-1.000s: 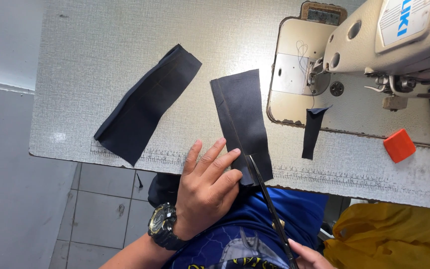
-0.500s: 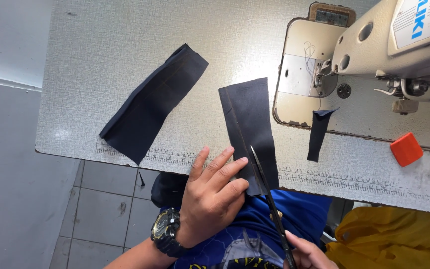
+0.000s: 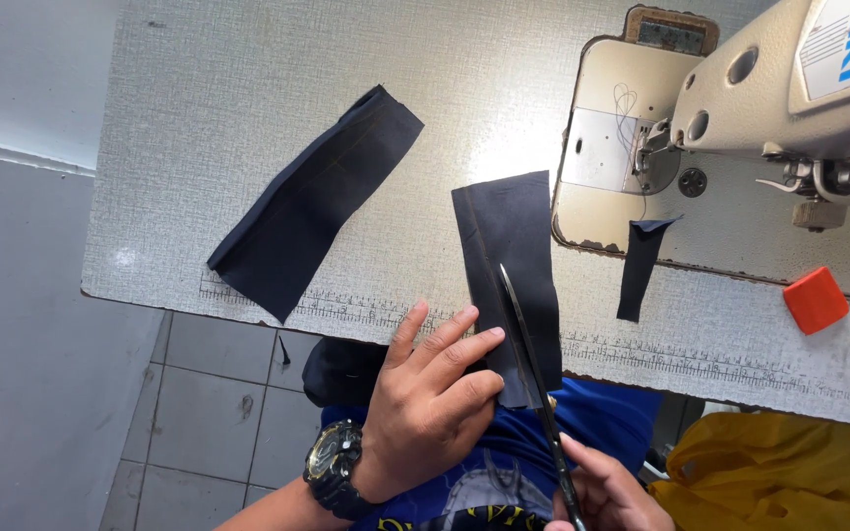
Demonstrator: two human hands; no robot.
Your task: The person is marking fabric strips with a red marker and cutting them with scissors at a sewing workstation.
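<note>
Scissors [image 3: 528, 369] now further up dark fabric piece [image 3: 509, 275] at desk [image 3: 248, 59] near edge; left hand [image 3: 435, 408] flat, pinning it; right hand [image 3: 607, 492] gripping handles; cut advancing.

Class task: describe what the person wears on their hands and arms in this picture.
The left hand is bare, with no glove or ring visible. A chunky black wristwatch with a round dial and yellowish accents sits on that wrist. The forearm shows no sleeve. The right hand is also bare; its wrist lies out of frame.
</note>
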